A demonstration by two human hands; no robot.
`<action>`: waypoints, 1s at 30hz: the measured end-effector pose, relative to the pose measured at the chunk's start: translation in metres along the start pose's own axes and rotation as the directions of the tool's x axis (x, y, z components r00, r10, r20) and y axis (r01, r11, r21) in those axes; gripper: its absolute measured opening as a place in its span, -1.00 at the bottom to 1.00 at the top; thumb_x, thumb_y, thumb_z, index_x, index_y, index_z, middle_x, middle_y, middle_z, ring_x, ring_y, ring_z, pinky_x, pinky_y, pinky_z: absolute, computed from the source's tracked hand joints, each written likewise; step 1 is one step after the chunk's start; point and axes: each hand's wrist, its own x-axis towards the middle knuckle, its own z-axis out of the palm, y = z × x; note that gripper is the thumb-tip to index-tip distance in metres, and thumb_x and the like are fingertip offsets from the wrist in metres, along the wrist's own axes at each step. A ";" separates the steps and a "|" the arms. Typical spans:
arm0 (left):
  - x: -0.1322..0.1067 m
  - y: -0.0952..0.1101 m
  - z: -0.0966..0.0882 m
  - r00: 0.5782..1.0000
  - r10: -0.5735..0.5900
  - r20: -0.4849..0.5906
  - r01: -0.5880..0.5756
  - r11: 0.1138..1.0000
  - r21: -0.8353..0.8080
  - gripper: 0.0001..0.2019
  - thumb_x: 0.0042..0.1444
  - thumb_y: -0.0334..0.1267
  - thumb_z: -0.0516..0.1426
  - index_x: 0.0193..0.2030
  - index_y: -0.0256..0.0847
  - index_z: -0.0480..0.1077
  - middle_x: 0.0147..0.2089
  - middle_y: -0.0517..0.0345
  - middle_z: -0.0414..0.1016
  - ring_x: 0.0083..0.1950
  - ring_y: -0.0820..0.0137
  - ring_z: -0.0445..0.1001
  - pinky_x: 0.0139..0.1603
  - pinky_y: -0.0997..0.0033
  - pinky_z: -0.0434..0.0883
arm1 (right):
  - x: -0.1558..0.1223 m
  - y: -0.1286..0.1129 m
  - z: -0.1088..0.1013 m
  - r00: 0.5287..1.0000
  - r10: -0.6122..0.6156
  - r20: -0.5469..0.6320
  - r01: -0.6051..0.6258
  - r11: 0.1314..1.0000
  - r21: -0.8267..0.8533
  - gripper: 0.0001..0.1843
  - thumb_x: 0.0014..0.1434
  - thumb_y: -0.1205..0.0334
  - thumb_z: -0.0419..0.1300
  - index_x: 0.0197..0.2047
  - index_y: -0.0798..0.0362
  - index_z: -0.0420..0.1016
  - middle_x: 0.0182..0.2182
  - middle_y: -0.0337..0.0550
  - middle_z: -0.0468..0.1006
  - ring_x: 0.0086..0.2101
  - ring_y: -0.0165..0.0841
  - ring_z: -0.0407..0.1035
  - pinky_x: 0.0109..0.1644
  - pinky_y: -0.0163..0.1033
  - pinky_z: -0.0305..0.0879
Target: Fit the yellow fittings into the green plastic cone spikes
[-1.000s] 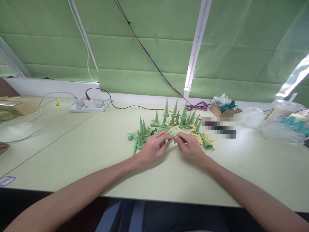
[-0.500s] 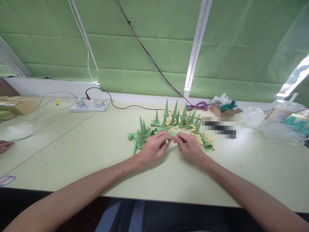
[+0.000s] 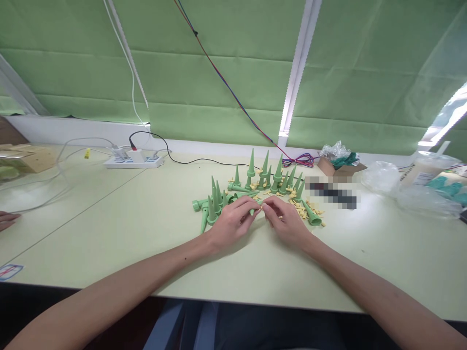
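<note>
My left hand (image 3: 236, 219) is closed on a small green plastic piece (image 3: 252, 212), mostly hidden by the fingers; it looks like one of the spikes. Fingertips of my right hand (image 3: 285, 218) meet those of the left in a pinch, with a tiny yellowish bit (image 3: 260, 207) showing between them. Behind both hands stand several green plastic spikes (image 3: 278, 172), pointed ends up. Others lie on their sides, such as the hollow cone (image 3: 313, 215) right of my right hand. Small yellow plastic valve-like pieces (image 3: 299, 209) are scattered among them.
A white power strip (image 3: 134, 163) with cables sits back left. Back right are a small cardboard box (image 3: 341, 167), plastic bags (image 3: 381, 176) and a lidded cup (image 3: 423, 167). Another person's hand (image 3: 7, 219) rests at the left edge. Coiled wires (image 3: 302, 159) lie by the wall.
Both hands stay in nearly the same place. The right fingers have shifted very slightly around the meeting point; the spikes and yellow pieces on the table have not moved.
</note>
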 end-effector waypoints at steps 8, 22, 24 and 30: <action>-0.001 -0.002 0.002 1.000 -0.021 0.005 0.021 1.000 0.018 -0.87 0.33 -0.40 0.05 -0.15 -0.21 0.42 -0.19 0.05 0.51 -0.22 0.41 0.48 -0.30 0.47 0.44 | 0.000 0.003 0.000 1.000 -0.007 0.017 0.007 1.000 0.000 -0.75 0.42 0.06 -0.01 -0.21 0.01 0.35 -0.45 -0.22 0.40 -0.49 -0.39 0.28 -0.39 -0.28 0.23; -0.004 -0.004 0.006 0.998 -0.027 0.054 0.026 1.000 0.018 -0.88 0.32 -0.39 0.05 -0.13 -0.22 0.43 -0.20 0.05 0.49 -0.27 0.43 0.47 -0.32 0.48 0.43 | 0.002 0.005 0.000 1.000 -0.013 -0.028 0.009 0.993 -0.115 -0.72 0.41 0.12 -0.02 -0.36 0.01 0.27 -0.55 -0.29 0.32 -0.53 -0.39 0.18 -0.40 -0.28 0.09; -0.004 -0.004 0.006 0.997 -0.039 0.065 0.038 0.999 0.015 -0.87 0.32 -0.39 0.05 -0.14 -0.22 0.43 -0.20 0.06 0.49 -0.28 0.44 0.45 -0.33 0.49 0.42 | 0.002 0.006 0.000 0.999 -0.028 -0.038 0.022 0.988 -0.150 -0.69 0.40 0.12 -0.02 -0.39 0.01 0.23 -0.56 -0.30 0.29 -0.53 -0.41 0.15 -0.41 -0.28 0.05; -0.006 -0.004 0.006 0.992 -0.068 0.106 0.069 0.998 -0.007 -0.88 0.32 -0.39 0.05 -0.17 -0.23 0.42 -0.22 0.08 0.47 -0.29 0.44 0.42 -0.36 0.50 0.39 | 0.004 0.007 0.000 0.999 -0.037 -0.018 0.032 0.978 -0.207 -0.61 0.41 0.13 -0.04 -0.48 0.01 0.11 -0.60 -0.32 0.21 -0.55 -0.42 0.08 -0.42 -0.27 -0.03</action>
